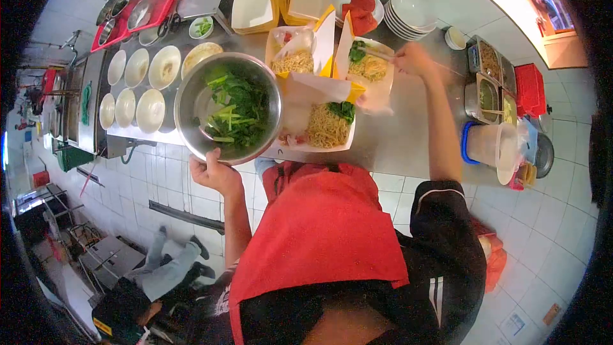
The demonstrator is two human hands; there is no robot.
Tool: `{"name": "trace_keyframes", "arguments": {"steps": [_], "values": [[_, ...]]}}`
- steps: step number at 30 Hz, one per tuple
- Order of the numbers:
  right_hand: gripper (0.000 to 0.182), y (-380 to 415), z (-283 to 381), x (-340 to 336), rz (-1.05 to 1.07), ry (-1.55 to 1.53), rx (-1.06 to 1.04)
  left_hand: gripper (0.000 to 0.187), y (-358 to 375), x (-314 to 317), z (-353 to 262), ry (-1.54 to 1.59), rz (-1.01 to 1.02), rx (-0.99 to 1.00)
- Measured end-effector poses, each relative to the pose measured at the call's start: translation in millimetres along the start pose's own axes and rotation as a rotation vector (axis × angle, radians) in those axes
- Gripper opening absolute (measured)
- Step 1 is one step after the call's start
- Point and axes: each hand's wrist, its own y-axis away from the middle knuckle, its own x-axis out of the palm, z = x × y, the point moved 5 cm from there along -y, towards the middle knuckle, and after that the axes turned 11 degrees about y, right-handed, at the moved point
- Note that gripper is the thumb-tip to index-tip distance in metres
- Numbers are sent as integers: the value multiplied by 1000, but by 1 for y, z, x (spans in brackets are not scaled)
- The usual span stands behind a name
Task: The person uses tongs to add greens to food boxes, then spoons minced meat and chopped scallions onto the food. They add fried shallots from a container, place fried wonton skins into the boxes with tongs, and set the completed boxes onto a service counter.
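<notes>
Item: round, shiny stainless-steel bowl [193,89], part-filled with dark green leaves with pale stalks [237,105]; held tilted above the table [415,131], near its front edge. Left hand [217,174]: clasping the bowl's rim, thumb uppermost. Right hand [414,61]: raised beside the right-hand white paper box with a yellow flap [384,86], fingers drawn together; whether they grip anything cannot be told.

Hazards: the bowl hangs from one grip at its edge (the only support visible), so a slip or steeper tilt could tip out the greens. Its rim overlaps the front white noodle-filled box [332,147] in view; a low swing might knock that box. A sweep of the right forearm could likewise catch the right-hand box's wall.

Obscured: most left-hand fingers, under the bowl; the front box's left end, partly behind it; the right fingertips, blurred; the pale, translucent patch below the right-hand box, unidentifiable.
</notes>
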Motion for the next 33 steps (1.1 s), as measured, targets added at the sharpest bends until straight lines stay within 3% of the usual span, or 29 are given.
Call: {"name": "trace_keyframes", "arguments": {"steps": [9, 12, 14, 16, 18, 20, 23, 26, 28, 33], "values": [[25, 19, 5, -21, -138, -85, 60, 16, -4, -7, 10, -12, 28, -3], [22, 14, -10, 3, -66, 12, 8, 14, -4, -4, 12, -11, 32, -34], [25, 54, 21, -32, -278, 227, 16, 16, -1, 12, 0, -21, -16, 20], [27, 81, 32, -62, -240, 113, 62, 16, -4, 9, -3, -37, -17, 48], [27, 134, 86, -108, -265, -221, 1, 20, -9, -1, 3, -54, 13, 73], [25, 165, 120, -125, -268, -345, -33, 26, -12, -2, 8, -38, 37, 94], [29, 189, 214, -140, -303, -44, -483, 26, -18, 4, 4, 13, 63, 79], [29, 192, 276, -118, -173, 128, -495, 20, -25, 17, -5, 58, 157, 65], [28, 186, 306, -101, -258, 217, -566, 16, -31, 24, -6, 72, 199, 2], [21, 163, 337, -72, -216, 450, -499, 28, -62, 35, -6, 75, 278, -110]]}}
